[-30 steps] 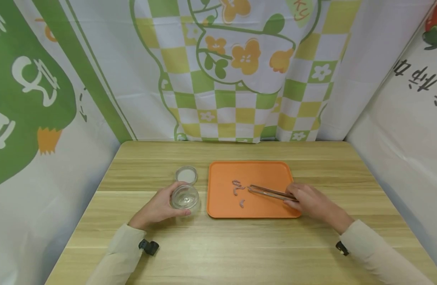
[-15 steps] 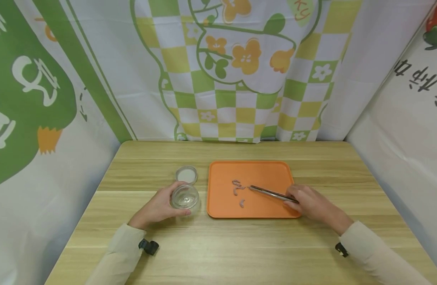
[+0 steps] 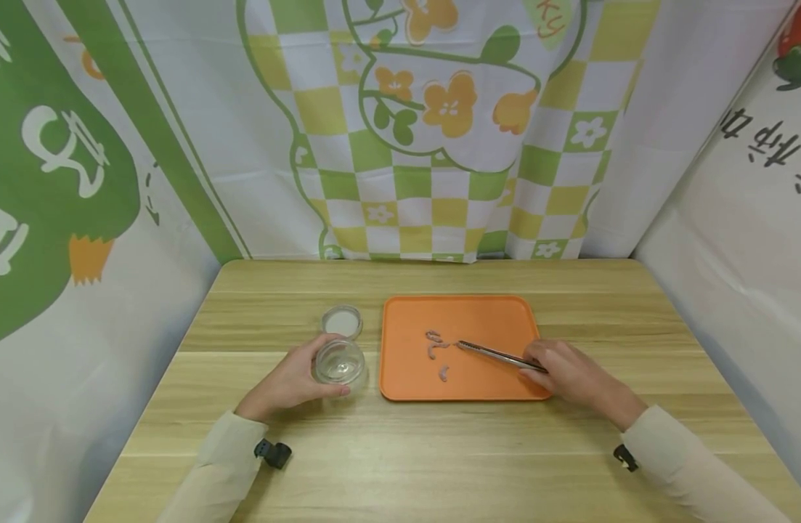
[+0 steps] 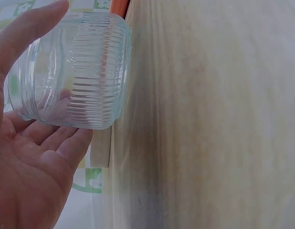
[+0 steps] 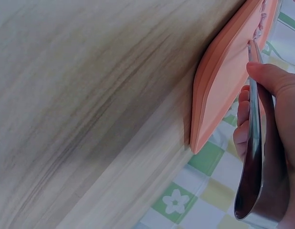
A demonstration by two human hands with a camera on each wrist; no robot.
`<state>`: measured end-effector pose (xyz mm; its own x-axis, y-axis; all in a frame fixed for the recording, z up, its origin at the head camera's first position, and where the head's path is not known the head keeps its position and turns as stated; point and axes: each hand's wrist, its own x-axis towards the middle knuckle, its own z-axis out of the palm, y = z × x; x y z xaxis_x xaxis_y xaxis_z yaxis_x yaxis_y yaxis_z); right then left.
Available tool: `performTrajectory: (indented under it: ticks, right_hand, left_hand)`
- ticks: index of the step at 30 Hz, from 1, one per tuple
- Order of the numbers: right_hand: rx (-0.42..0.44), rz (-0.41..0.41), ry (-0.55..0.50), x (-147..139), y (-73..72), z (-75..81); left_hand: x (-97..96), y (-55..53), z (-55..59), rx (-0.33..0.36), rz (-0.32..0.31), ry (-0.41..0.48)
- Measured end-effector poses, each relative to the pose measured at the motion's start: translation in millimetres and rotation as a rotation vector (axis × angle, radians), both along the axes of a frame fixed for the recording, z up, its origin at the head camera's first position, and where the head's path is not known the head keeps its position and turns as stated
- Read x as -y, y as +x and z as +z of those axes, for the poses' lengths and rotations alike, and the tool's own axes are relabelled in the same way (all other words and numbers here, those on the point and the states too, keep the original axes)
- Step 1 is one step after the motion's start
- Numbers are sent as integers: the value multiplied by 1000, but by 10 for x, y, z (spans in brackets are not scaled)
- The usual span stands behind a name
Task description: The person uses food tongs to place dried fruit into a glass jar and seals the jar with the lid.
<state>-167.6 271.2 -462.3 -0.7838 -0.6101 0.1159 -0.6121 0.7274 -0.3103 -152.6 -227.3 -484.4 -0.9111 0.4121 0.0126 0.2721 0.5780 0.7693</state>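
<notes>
My left hand (image 3: 300, 378) holds a clear ribbed glass jar (image 3: 340, 363) on the table, thumb on the near side and fingers on the far side. In the left wrist view nothing shows inside the jar (image 4: 85, 71). My right hand (image 3: 570, 369) grips metal tongs (image 3: 501, 355), with their two arms squeezed together. Their tips are over the orange tray (image 3: 465, 314), at the end of a thin pinkish-grey scrap. Several small curled pinkish-grey pieces (image 3: 433, 336) lie left of the tips. Whether the tips pinch a piece is too small to tell.
Behind the jar lies a round lid (image 3: 342, 321) with a pale centre. The wooden table (image 3: 439, 465) meets a checkered cloth backdrop (image 3: 433, 181) at its far edge. The tray's raised rim stands between the jar and the pieces.
The arms of the tongs, apart a second ago, have come together in my right hand. The jar, my left hand and the pieces stay where they were.
</notes>
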Motion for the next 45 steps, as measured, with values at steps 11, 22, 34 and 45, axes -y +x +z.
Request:
performTrajectory:
  ticks: [11, 22, 34, 45]
  right_hand:
    - [16, -11, 12, -35, -5, 30]
    - [43, -10, 7, -26, 11, 69]
    - [-9, 38, 4, -15, 25, 83]
    - [-28, 13, 15, -32, 21, 106]
  left_hand:
    - [-3, 10, -3, 1, 8, -9]
    - [-1, -2, 1, 0, -1, -8]
    - [1, -5, -8, -1, -3, 0]
    - [6, -13, -7, 7, -4, 26]
